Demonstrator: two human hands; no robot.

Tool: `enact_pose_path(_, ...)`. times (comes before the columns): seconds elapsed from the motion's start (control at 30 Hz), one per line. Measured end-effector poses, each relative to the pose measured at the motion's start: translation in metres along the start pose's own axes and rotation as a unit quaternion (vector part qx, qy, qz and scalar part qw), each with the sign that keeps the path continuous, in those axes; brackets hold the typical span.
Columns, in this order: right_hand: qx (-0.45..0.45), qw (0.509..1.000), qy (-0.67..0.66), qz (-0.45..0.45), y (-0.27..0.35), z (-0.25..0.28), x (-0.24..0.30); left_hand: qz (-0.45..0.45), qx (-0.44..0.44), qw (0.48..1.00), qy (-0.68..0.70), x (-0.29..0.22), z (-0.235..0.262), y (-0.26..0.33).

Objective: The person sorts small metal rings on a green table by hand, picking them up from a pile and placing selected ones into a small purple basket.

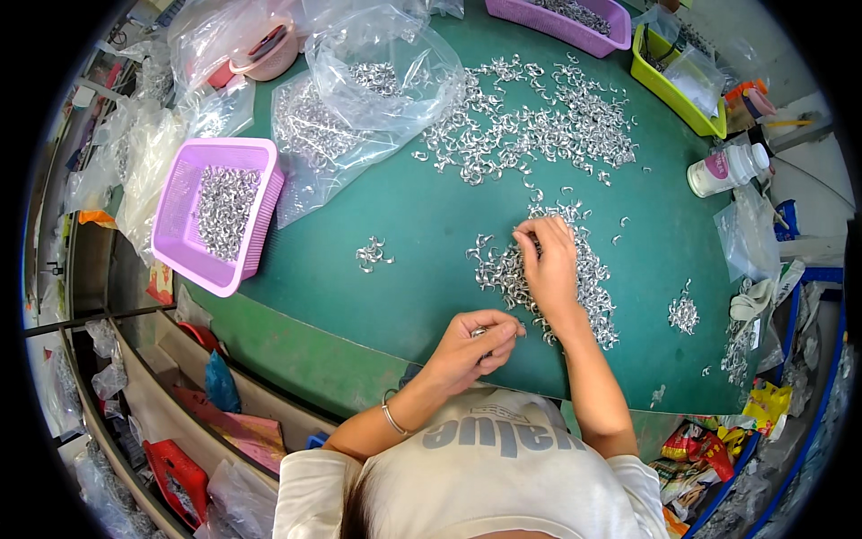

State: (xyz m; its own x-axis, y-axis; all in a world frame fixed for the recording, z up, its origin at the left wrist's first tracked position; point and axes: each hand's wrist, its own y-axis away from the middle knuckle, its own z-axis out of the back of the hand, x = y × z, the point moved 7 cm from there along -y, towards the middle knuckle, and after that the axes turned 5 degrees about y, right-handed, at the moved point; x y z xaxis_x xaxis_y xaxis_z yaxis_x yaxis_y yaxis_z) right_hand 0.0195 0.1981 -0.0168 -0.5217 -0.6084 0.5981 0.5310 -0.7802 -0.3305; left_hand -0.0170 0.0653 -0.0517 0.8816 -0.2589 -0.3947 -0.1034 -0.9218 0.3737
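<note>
Hundreds of small silver metal clips (pixel 539 135) lie scattered over the green table (pixel 413 225). The right hand (pixel 549 269) rests on a nearer clip pile (pixel 503 269), fingertips pressed together picking there. The left hand (pixel 471 346) pinches clips in curled fingers. A purple basket (pixel 220 211) of clips sits left, plastic bags (pixel 377 72) beyond.

Left of the right hand (pixel 549 269), bare green desk (pixel 422 269) lies open, broken only by a small clump of metal clips (pixel 371 254); past it stands the purple basket (pixel 218 212). Ahead of that hand a wide scatter of clips (pixel 539 126) and clear plastic bags (pixel 359 99) block the way. To its right, open desk runs to a small clip heap (pixel 683 313) and a white bottle (pixel 727 169).
</note>
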Motion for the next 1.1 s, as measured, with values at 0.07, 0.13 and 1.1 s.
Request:
enact_pose_path(0.07,-0.022,0.999,-0.026,-0.004,0.002,0.009,-0.003,-0.021,-0.028,0.999,0.001,-0.003,0.0,-0.002)
enact_pose_path(0.13,-0.011,0.993,-0.096,-0.07,0.007,0.013,-0.006,-0.042,-0.049,0.998,0.005,-0.008,0.003,-0.003)
enact_pose_path(1.1,0.098,0.819,-0.522,-0.216,0.053,0.034,0.022,-0.117,-0.056,0.991,-0.039,-0.023,-0.013,-0.006)
